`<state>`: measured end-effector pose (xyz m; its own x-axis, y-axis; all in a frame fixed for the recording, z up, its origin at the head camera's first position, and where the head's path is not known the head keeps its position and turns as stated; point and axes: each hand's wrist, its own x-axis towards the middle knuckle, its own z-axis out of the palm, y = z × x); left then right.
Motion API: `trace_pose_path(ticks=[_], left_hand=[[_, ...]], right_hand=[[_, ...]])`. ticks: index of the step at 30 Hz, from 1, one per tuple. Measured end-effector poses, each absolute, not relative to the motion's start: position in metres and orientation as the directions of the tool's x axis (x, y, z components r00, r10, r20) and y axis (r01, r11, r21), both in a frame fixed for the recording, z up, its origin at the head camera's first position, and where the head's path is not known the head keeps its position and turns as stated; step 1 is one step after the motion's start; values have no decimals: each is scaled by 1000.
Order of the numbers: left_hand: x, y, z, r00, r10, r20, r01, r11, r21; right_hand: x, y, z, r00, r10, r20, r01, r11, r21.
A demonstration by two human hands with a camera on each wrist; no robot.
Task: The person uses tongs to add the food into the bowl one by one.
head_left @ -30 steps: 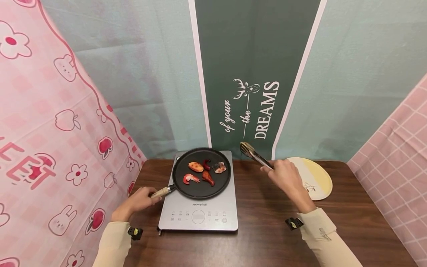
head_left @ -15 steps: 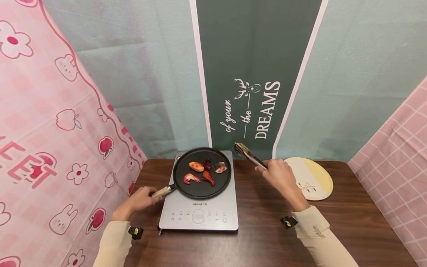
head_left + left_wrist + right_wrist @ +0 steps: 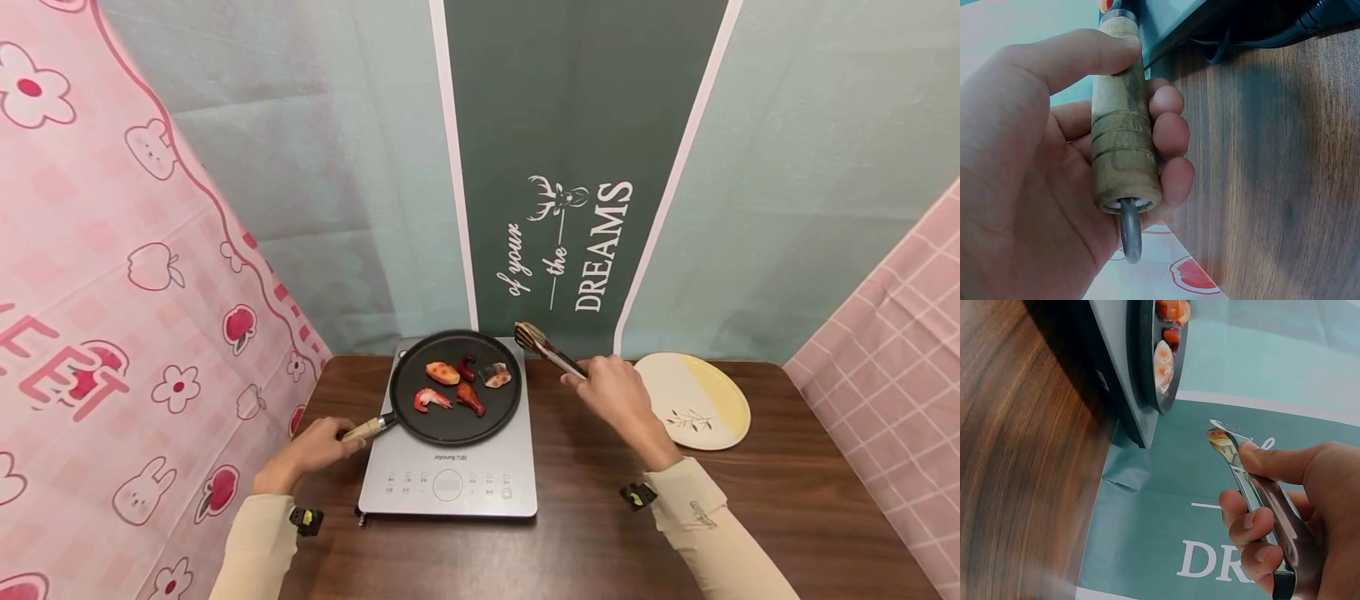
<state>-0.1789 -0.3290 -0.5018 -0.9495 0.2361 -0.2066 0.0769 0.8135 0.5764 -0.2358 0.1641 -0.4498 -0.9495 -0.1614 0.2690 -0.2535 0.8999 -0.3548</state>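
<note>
My left hand (image 3: 322, 444) grips the wooden handle (image 3: 1124, 125) of a black frying pan (image 3: 456, 427), with thumb on top and fingers curled beneath. In the pan lie a shrimp (image 3: 432, 400), an oval orange-brown piece (image 3: 442, 372), a dark red curved piece (image 3: 467, 367), a drumstick (image 3: 470, 399) and a dark-and-pale piece resembling fish (image 3: 496, 376). My right hand (image 3: 617, 398) holds metal tongs (image 3: 1272, 515) around their arms. The tongs' tips hang above the pan's right edge, apart from the food. Nothing shows between them.
Under the pan is a silver induction cooker (image 3: 495, 487) with a control panel. A white and yellow plate (image 3: 723, 400) lies on the wooden table (image 3: 570, 533) to the right. A black cable (image 3: 1260, 44) runs beside the cooker. Cloth backdrops border the table.
My right hand has moved left with the tongs, away from the plate and toward the pan. My left hand stays on the handle, and the food lies where it was.
</note>
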Motion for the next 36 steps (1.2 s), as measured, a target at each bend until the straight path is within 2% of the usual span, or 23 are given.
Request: trace_pose_path(ticks=[19,36], left_hand=[[-179,-327,-500,-950,230,-209,70,813,578],[-178,-326,-498,-949,235,-208,77,816,572]], right_hand=[[-240,141,-452,-945,-187,268,-277,894,-352],[-245,121,-455,-959,-200,202,-263,894,-363]])
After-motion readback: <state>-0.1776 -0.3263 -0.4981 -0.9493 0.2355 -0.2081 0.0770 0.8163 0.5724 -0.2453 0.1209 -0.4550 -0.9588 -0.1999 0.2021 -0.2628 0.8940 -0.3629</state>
